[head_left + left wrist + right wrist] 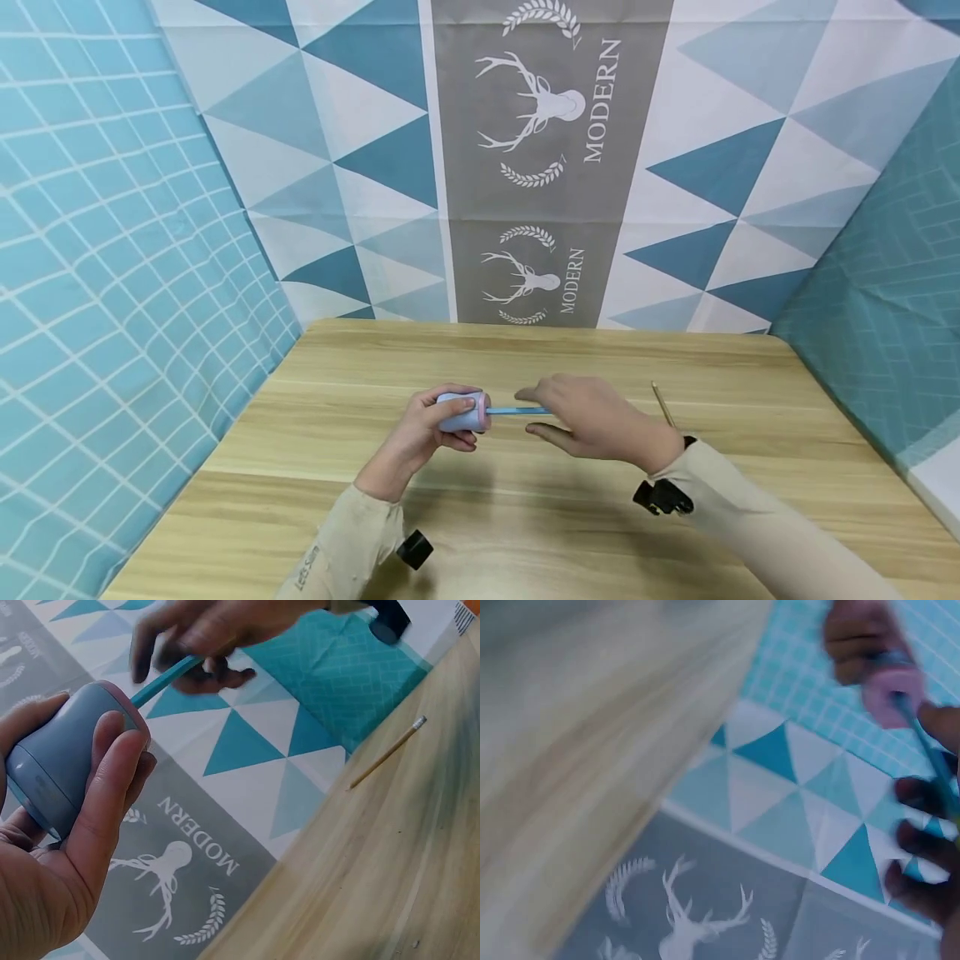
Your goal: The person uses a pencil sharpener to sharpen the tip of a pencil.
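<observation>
My left hand [427,425] grips a rounded light-blue pencil sharpener [459,413] with a pink front face [892,694], fingers and thumb curled round its body. A slim blue pencil [517,410] sticks out of the hole in that face and points right. Around the pencil's far part is my right hand [600,421], fingers spread apart with gaps on both sides of the shaft in the head view. The pencil's far end is hidden by this hand there. In the left wrist view, the right hand [210,637] is blurred.
A natural-wood pencil [663,404] with an eraser end lies on the wooden table [375,358], just beyond the right wrist. Patterned cloth [360,125] hangs behind the table and along both sides. A white surface [937,475] shows at the right edge.
</observation>
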`<state>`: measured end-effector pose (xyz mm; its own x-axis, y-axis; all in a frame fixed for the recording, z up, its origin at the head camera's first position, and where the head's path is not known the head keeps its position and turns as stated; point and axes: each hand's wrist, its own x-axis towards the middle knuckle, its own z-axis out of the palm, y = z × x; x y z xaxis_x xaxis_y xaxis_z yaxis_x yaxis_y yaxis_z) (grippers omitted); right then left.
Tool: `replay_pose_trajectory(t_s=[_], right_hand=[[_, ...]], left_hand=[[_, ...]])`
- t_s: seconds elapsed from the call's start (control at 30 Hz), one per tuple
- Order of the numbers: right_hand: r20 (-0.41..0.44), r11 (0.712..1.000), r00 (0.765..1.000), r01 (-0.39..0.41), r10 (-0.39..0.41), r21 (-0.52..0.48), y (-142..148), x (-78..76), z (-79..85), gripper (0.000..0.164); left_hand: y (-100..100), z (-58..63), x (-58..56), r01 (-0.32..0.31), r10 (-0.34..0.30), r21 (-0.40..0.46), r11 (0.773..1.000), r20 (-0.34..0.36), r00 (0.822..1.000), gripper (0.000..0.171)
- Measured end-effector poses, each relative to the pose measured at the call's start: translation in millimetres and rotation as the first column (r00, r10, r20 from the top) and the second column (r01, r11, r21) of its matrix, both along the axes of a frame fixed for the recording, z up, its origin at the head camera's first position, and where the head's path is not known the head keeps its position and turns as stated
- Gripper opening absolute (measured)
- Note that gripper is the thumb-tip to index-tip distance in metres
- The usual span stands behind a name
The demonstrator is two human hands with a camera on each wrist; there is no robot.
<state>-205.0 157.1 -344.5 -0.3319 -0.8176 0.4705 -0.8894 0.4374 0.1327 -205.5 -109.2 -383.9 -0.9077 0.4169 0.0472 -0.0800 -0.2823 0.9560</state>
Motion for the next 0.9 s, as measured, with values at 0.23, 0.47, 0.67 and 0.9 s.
replay_pose_trajectory(t_s=[0.23,0.47,0.67,0.9], right_hand=[[-0.597,0.991,0.794,-0.135,0.116,0.013,-9,-5.2,-17.0,0.029],[0.535,0.965,0.835,0.022,0.127,-0.263,-19,3.3,-14.7,0.021],[0.975,0.92,-0.093,0.359,0.199,-0.154,-11,-9.1,-5.4,0.019],[0.884,0.958,0.454,0.186,0.113,-0.218,-14,-8.4,1.1,0.018]], left_hand=[[5,0.5,2.6,0.025,-0.024,-0.005,1.0,0.019,1.0,0.021],[7,-2.4,3.1,-0.023,0.023,-0.017,1.0,0.033,0.999,0.021],[9,-2.3,3.2,-0.024,0.023,-0.07,0.997,-0.006,1.0,0.02],[5,-1.7,-0.9,-0.019,0.02,-0.052,0.998,0.013,1.0,0.018]])
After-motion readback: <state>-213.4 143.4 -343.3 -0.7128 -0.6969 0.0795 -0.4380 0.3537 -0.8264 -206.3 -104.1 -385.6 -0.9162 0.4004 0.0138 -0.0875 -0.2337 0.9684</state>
